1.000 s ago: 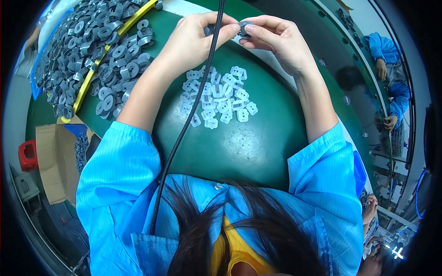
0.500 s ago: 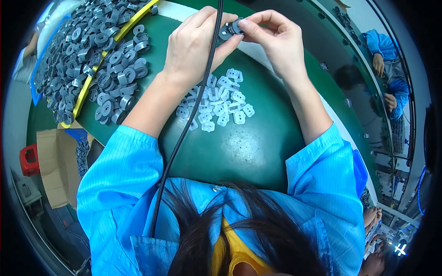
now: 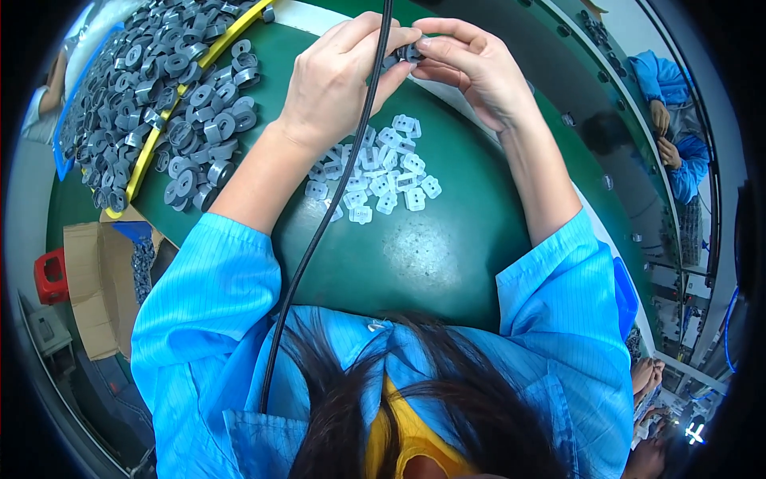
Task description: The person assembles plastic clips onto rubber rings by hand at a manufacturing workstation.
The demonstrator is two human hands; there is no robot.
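Note:
Above the far part of the green table, my left hand (image 3: 335, 80) pinches a small dark grey round plastic part (image 3: 410, 53). From the other side my right hand (image 3: 487, 72) grips the same part, thumb and fingers closed on it. Fingers cover most of the part, so its full shape is hidden. Below the hands lies a loose pile of small translucent white plastic pieces (image 3: 386, 182), each with holes. To the left, a big heap of dark grey ring-shaped plastic parts (image 3: 136, 104) spreads over the table, some near my left forearm.
A yellow strip (image 3: 152, 148) runs through the grey heap. One black cable (image 3: 323, 227) hangs across the view before my left hand. Beyond the table's pale edge, a belt (image 3: 586, 148) carries spaced parts. An open cardboard box (image 3: 88, 279) and red stool (image 3: 52, 275) stand left; a co-worker's hands (image 3: 666, 136) show right.
My right hand has turned and closed further round the grey part, hiding more of it. Small parts on the belt have shifted slightly, and the co-worker's hands have come together.

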